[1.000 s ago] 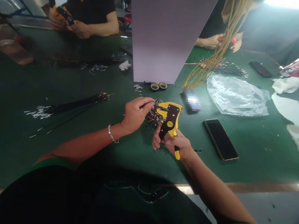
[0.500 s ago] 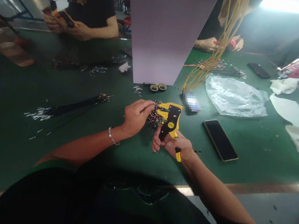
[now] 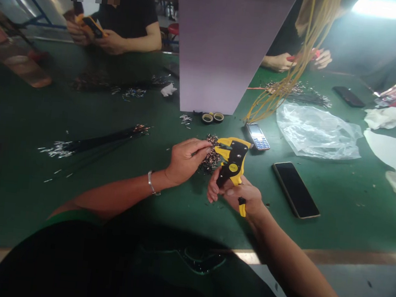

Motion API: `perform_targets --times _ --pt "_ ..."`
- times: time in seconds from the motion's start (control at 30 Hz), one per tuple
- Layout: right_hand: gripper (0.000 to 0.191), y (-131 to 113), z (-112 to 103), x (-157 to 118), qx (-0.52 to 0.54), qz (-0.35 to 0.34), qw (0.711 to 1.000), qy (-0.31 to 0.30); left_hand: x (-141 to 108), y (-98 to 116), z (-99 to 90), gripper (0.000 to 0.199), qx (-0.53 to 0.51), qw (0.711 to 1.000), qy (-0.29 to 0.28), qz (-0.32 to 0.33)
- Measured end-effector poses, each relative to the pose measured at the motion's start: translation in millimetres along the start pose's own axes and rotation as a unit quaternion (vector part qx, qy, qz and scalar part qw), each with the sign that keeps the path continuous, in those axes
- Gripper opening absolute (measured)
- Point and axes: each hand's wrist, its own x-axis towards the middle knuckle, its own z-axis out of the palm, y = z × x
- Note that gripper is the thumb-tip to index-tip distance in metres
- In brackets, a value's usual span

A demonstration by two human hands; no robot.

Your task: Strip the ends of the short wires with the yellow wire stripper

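My left hand [image 3: 187, 160] is closed in a pinch, with a thin dark wire [image 3: 194, 153] between thumb and fingers. Its fingertips are beside the jaws of a yellow and black wire stripper [image 3: 233, 164]. My right hand [image 3: 237, 192] wraps around the stripper's handles, and the tool stands tilted with its jaws toward the left hand. Whether the wire lies within the jaws is too small to tell. Just behind and below the jaws sits a pile of short wire scraps [image 3: 210, 161] with coppery bits. A bundle of black wires [image 3: 98, 140] lies to the left.
Two small tape rolls [image 3: 212, 118] stand by a pale upright panel [image 3: 220, 49]. At right are a keypad phone [image 3: 257, 136], a smartphone [image 3: 296, 190] and a clear plastic bag [image 3: 319, 133]. Yellow wires [image 3: 290, 78] hang beyond. Two people work across the green table [image 3: 178, 211].
The whole view has shifted slightly, so things sit a little further right. My hands and the wire stripper keep nearly the same place relative to the scrap pile.
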Motion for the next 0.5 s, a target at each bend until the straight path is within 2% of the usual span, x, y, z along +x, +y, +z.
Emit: perform_targets --times 0.2,0.33,0.5 --pt "0.031 2.0 -3.6 -1.3 -0.011 0.013 1.000 -0.002 3.8 7.1 -3.3 0.009 -0.068 0.992 -0.011 -0.102" --pt "0.030 1.9 -6.5 -1.7 -0.017 0.005 1.000 0.000 6.1 6.3 -3.3 0.009 -0.163 0.969 -0.023 -0.187" --pt "0.030 0.9 -8.1 -2.3 -0.033 0.007 0.999 0.003 8.8 4.8 -1.7 0.008 -0.254 0.939 -0.017 -0.232"
